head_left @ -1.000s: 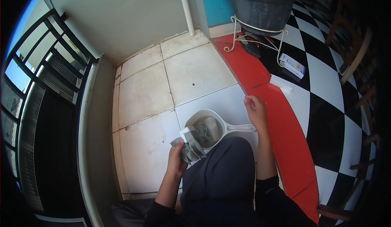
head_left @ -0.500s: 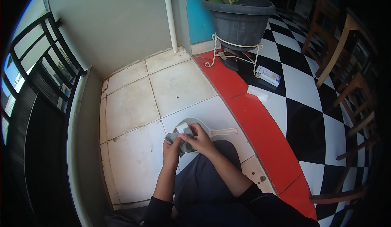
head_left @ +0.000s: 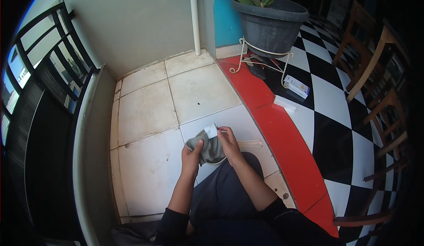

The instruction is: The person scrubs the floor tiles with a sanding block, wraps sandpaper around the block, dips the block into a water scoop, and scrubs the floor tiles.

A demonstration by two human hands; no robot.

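My left hand (head_left: 192,154) grips a crumpled grey-green cloth (head_left: 211,149), thumb on top, over the dipper. The fingers of my right hand (head_left: 228,141) are closed on the right side of a small white piece (head_left: 211,130) at the cloth's upper edge. Beneath both hands is a white dipper, mostly hidden, with its pale handle (head_left: 250,143) pointing right across the white tile. What lies inside the dipper is covered by the cloth and hands.
A dark plant pot (head_left: 270,27) stands on a white metal stand beyond the red floor strip (head_left: 282,135). A white box (head_left: 297,87) lies beside it. Wooden chairs (head_left: 371,60) are at right, a black railing (head_left: 55,47) at left.
My right hand has come from beside the handle to the white piece. Since half a second ago, that piece stands farther from my left hand and the cloth hangs more spread out.
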